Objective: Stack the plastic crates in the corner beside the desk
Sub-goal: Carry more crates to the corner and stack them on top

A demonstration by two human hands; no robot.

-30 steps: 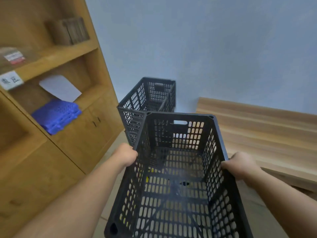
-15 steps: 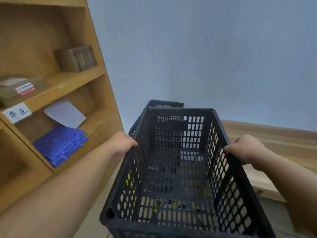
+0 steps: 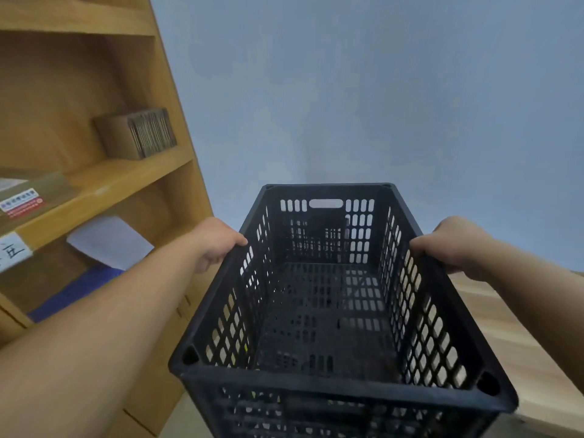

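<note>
While a blue-grey wall (image 3: 379, 90) fills the background, a wooden shelf unit (image 3: 94, 184) stands at the left and the light wooden table (image 3: 512, 336) shows at the lower right. Between them, held up in the air, is the black plastic crate (image 3: 331, 311). Its open top faces up toward the camera, and its long axis runs straight away from the person toward the wall, the far short end with the handle slot leading. Dark shapes show through its far end, too unclear to name. The left hand (image 3: 218, 241) grips the rim of the crate's left long side, thumb on top, fingers curled under. The right hand (image 3: 452, 245) grips the right long rim likewise. On the shelves sit a brown cardboard box (image 3: 136, 134), a white paper sheet (image 3: 110, 241) and a blue item (image 3: 76, 292) beneath it.
</note>
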